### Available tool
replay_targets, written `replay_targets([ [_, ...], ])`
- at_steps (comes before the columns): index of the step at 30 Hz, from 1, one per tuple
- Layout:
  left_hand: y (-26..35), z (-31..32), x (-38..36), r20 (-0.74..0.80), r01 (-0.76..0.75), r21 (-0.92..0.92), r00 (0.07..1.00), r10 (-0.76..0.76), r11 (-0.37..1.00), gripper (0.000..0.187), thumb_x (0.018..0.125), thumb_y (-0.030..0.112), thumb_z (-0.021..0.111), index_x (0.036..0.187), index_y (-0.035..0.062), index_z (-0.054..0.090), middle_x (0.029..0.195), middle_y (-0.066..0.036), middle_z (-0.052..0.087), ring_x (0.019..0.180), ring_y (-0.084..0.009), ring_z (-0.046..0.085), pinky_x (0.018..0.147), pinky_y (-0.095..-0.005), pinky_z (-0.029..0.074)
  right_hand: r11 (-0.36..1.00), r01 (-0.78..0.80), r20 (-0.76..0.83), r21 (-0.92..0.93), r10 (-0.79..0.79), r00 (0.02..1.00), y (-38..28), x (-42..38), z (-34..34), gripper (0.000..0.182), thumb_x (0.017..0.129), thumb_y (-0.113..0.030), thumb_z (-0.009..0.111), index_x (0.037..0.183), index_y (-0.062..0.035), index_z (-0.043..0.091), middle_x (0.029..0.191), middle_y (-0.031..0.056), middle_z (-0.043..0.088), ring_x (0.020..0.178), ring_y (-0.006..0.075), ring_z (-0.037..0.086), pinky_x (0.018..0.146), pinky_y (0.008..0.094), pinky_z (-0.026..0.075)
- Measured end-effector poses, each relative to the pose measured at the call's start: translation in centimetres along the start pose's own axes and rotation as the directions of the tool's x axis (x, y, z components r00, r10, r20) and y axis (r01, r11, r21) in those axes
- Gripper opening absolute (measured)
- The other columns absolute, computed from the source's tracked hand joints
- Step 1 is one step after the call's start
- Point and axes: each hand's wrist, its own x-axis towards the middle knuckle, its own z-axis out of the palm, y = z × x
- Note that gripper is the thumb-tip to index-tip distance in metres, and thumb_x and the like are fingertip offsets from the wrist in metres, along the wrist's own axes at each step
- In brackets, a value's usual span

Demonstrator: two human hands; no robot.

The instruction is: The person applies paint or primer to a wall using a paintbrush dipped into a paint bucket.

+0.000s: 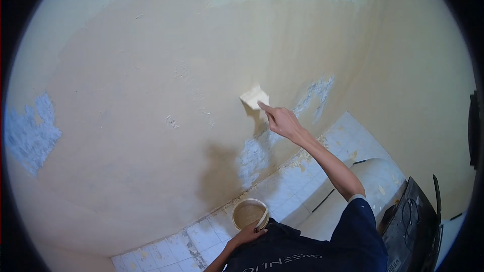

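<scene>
Along the flaking beige wall [136, 90], our right fingers [261, 105] close on a cream, flat pad [256, 95], likely light, soft, best pinched at its edge; below, our left fingers [259, 231] curl round a beige plastic bucket's [245, 212] pale handle [262, 216].

Your one view looks out from your head, facing forward and down at the wall [126, 146], which fills most of it from about arm's reach. Your shirt [322, 252] is much nearer, cut by the bottom edge. The lens is wide, with dark, rounded corners and bent lines, and the floor [204, 234] slants up from lower left to right. Your right hand [285, 122] sits just right of centre.
</scene>
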Motion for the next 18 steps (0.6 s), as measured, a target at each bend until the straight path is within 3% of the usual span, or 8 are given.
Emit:
replay_targets([
  [3, 0.0, 0.4, 0.5, -0.065, -0.073, 0.025, 0.995, 0.074, 0.997, 0.070, 0.088, 0.050, 0.059, 0.133, 0.0007, 0.040, 0.088, -0.015, 0.059, 0.078, -0.0231, 0.056, 0.071, -0.0341, 0.046, 0.991, 0.079, -0.213, 0.110, -0.054, 0.975, 0.4, 0.2, -1.5, 0.054, 0.084, -0.006, 0.047, 0.137, -0.0176, 0.046, 0.073, 0.0199, 0.060, 0.067, 0.0368, 0.059, 0.062, 0.0463, 0.048],
  [6, 0.7, 0.2, 0.7, 0.038, -0.062, 0.002, 0.997, 0.062, 0.998, 0.070, 0.088, 0.050, 0.059, 0.133, 0.0001, 0.040, 0.091, -0.017, 0.060, 0.080, -0.0245, 0.057, 0.073, -0.0354, 0.046, 0.975, 0.193, -0.512, 0.114, -0.109, 0.852, -3.2, 4.3, -8.3, 0.050, 0.086, -0.007, 0.047, 0.134, -0.0165, 0.049, 0.072, 0.0191, 0.060, 0.065, 0.0364, 0.059, 0.063, 0.0439, 0.048],
  [8, 0.8, 0.4, 0.8, 0.038, -0.076, 0.030, 0.996, 0.075, 0.997, 0.070, 0.088, 0.049, 0.059, 0.134, -0.0001, 0.039, 0.090, -0.017, 0.059, 0.080, -0.0241, 0.057, 0.072, -0.0354, 0.046, 0.976, 0.184, -0.502, 0.117, -0.102, 0.859, -4.8, 7.1, -11.9, 0.050, 0.086, -0.008, 0.047, 0.135, -0.0161, 0.047, 0.075, 0.0185, 0.060, 0.067, 0.0359, 0.059, 0.063, 0.0437, 0.048],
  [10, 2.3, -0.2, 0.3, 0.049, -0.090, 0.033, 0.995, 0.088, 0.995, 0.071, 0.088, 0.049, 0.059, 0.135, -0.0002, 0.038, 0.087, -0.015, 0.058, 0.077, -0.0225, 0.056, 0.070, -0.0348, 0.046, 0.969, 0.205, -0.502, 0.138, -0.110, 0.858, -4.4, 9.2, -10.5, 0.050, 0.086, -0.007, 0.048, 0.136, -0.0161, 0.047, 0.076, 0.0186, 0.060, 0.067, 0.0357, 0.059, 0.063, 0.0435, 0.048],
  [12, 1.7, -0.1, 0.2, 0.040, -0.092, 0.022, 0.995, 0.091, 0.995, 0.071, 0.088, 0.049, 0.059, 0.135, -0.0002, 0.038, 0.086, -0.015, 0.058, 0.076, -0.0219, 0.056, 0.069, -0.0342, 0.045, 0.934, 0.299, -0.551, 0.195, -0.148, 0.821, -3.4, 9.6, -6.5, 0.054, 0.086, -0.007, 0.049, 0.138, -0.0169, 0.044, 0.078, 0.0184, 0.060, 0.067, 0.0358, 0.058, 0.063, 0.0436, 0.048],
  [14, 0.9, 0.2, 0.4, 0.029, -0.108, 0.010, 0.994, 0.107, 0.994, 0.071, 0.088, 0.049, 0.058, 0.135, -0.0003, 0.038, 0.084, -0.014, 0.057, 0.075, -0.0213, 0.055, 0.068, -0.0336, 0.045, 0.951, 0.243, -0.562, 0.193, -0.095, 0.822, -2.4, 7.0, -0.8, 0.058, 0.085, -0.006, 0.049, 0.141, -0.0179, 0.040, 0.079, 0.0187, 0.060, 0.067, 0.0367, 0.058, 0.064, 0.0446, 0.048],
  [16, 0.2, 0.5, 0.4, 0.025, -0.032, 0.021, 0.999, 0.031, 0.999, 0.072, 0.088, 0.049, 0.058, 0.137, 0.0002, 0.037, 0.084, -0.013, 0.058, 0.075, -0.0208, 0.055, 0.068, -0.0329, 0.045, 0.968, 0.096, -0.392, 0.231, 0.002, 0.920, -1.5, 2.3, 4.7, 0.061, 0.085, -0.005, 0.048, 0.143, -0.0192, 0.036, 0.079, 0.0189, 0.061, 0.069, 0.0382, 0.059, 0.066, 0.0466, 0.048],
  [18, 0.1, 0.8, 0.0, -0.016, -0.063, 0.012, 0.998, 0.064, 0.998, 0.072, 0.088, 0.049, 0.059, 0.137, 0.0003, 0.036, 0.083, -0.012, 0.058, 0.074, -0.0204, 0.055, 0.067, -0.0326, 0.045, 0.962, -0.051, -0.128, 0.268, 0.088, 0.988, 0.1, -2.9, 10.4, 0.058, 0.084, -0.006, 0.048, 0.140, -0.0170, 0.041, 0.084, 0.0209, 0.062, 0.075, 0.0394, 0.061, 0.069, 0.0482, 0.049],
])
